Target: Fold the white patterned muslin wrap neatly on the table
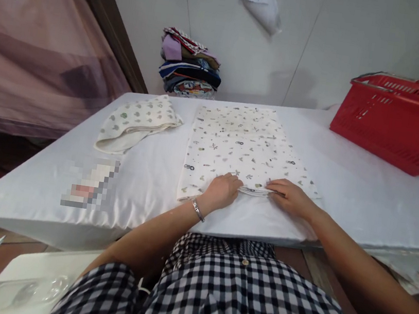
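Note:
A white cloth (235, 140) with a small print of plants and figures lies folded in layers, flat in front of me. My left hand (222, 192) wears a silver bracelet and has its fingers curled over the near edge of the cloth, left of its middle. A short way to the right, my right hand (289, 197) pinches that same edge between thumb and fingers. Between the two hands the stacked layers of the edge show. Some fingertips are hidden under the cloth.
A second white cloth (138, 121) with green prints lies loosely folded at the left on the white-covered table (150, 190). Near it is a blurred-out flat item (91, 182). Several folded fabrics (191, 66) are piled against the wall. A red basket (397, 121) stands at the right.

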Demonstrator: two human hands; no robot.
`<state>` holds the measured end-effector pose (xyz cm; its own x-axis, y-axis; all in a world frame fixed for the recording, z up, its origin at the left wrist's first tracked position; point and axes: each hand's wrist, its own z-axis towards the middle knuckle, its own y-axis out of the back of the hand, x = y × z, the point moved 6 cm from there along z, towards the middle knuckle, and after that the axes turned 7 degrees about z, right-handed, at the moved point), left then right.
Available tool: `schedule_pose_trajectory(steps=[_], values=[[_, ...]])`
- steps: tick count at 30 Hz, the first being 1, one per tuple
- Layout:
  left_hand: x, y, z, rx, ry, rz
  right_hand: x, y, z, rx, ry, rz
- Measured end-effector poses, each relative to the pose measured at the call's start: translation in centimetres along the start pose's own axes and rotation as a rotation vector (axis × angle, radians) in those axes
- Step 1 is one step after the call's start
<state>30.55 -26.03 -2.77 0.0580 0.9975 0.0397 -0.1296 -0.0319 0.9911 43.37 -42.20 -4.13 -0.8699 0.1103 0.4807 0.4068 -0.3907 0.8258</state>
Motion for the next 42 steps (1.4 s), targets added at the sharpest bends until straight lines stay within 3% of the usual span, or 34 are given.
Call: schedule_pose_trajectory(steps=[7,13,21,29,34,42], values=[[-0.3,0.0,-0.2,-0.051,-0.038,-0.069,-1.1,0.6,0.5,-0.024,-0.154,0.056],[-0.7,0.5,0.7,-0.056,-0.033,-0.147,-0.2,0.2,0.2,-0.046,-0.059,-0.02],[-1.7,0.4,0.9,-0.073,-0.098,0.011,1.1,0.1,-0.8,-0.092,-0.013,-0.144],[-0.8,1.1,0.6,-0.158,-0.084,0.067,1.5,1.9,-0.3,-0.217,0.068,-0.226],[-1.1,-0.5,0.2,-0.074,-0.139,0.093,1.9,0.8,0.1,-0.063,0.092,-0.222],[-1.2,-0.9,-0.4,-0.083,-0.132,0.081,1.5,0.3,-0.6,-0.067,0.107,-0.224]])
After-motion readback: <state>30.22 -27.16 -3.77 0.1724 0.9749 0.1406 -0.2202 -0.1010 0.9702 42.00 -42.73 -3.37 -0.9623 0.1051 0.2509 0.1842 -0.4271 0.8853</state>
